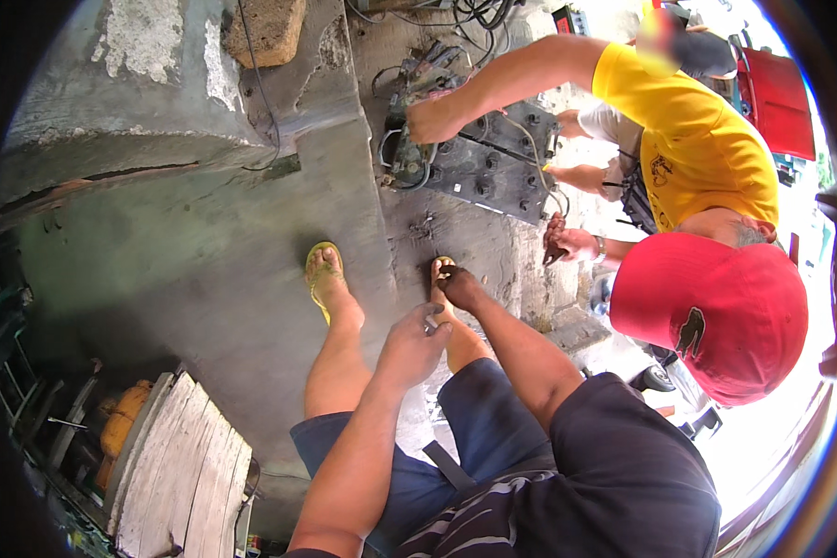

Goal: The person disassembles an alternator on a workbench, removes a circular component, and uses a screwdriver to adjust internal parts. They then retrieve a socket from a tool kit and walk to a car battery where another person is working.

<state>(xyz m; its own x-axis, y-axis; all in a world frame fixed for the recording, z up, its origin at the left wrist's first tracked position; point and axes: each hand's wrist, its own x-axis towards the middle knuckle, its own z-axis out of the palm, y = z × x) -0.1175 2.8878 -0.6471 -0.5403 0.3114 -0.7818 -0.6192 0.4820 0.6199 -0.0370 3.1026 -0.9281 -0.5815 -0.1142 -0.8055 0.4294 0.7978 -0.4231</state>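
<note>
My left hand point(413, 348) is closed in front of my shins, with a small shiny metal piece point(431, 325) showing between its fingers. Just beyond it is my right hand point(461, 287), its fingers blackened and curled together; whatever they may hold is too small to make out. The two hands are close but apart. Ahead and to the right, large black batteries point(489, 171) with several terminals sit on the ground, a pale cable point(536, 149) lying across them. Another person's hand point(434, 120) reaches onto a dark green device point(407, 160) beside the batteries.
At the right, a person in a yellow shirt point(707, 139) and a person in a red cap point(716, 312) crowd close; a dirty hand point(567, 244) extends near the batteries. A concrete ledge point(139, 130) with a brick point(268, 30) rises at left. Wooden boards point(181, 474) stand lower left.
</note>
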